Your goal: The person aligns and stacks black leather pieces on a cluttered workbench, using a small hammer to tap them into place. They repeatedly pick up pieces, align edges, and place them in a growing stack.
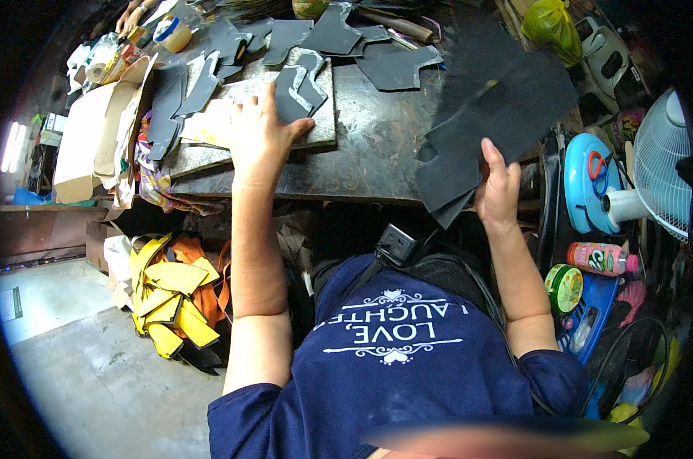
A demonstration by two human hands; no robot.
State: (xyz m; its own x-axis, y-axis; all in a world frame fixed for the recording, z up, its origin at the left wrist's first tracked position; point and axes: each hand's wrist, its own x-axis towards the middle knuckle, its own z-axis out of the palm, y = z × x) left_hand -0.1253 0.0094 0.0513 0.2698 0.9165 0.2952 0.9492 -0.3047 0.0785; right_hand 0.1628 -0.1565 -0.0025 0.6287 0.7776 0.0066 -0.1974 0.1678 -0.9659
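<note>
My left hand (262, 126) lies with fingers spread over a speckled stone-like slab (327, 107), beside a pale yellowish sheet (207, 126). Close to its thumb is a black cut piece (291, 93) with a whitish band along its edge. My right hand (499, 187) grips the near edge of some black sheet material (499, 99), its thumb in front and its other fingers mostly hidden. This dark material spreads over the table's right side. More black cut pieces (396, 67), several with whitish edges, lie across the back of the table.
A dark worktable (377, 145) stands before me. At left are an open cardboard box (94, 138) and a lidded jar (172, 34). Yellow strips (174, 287) are piled low at left. A fan (662, 164), a pink bottle (600, 258) and a green round tub (564, 289) stand at right. Another person's hand (132, 14) shows far left.
</note>
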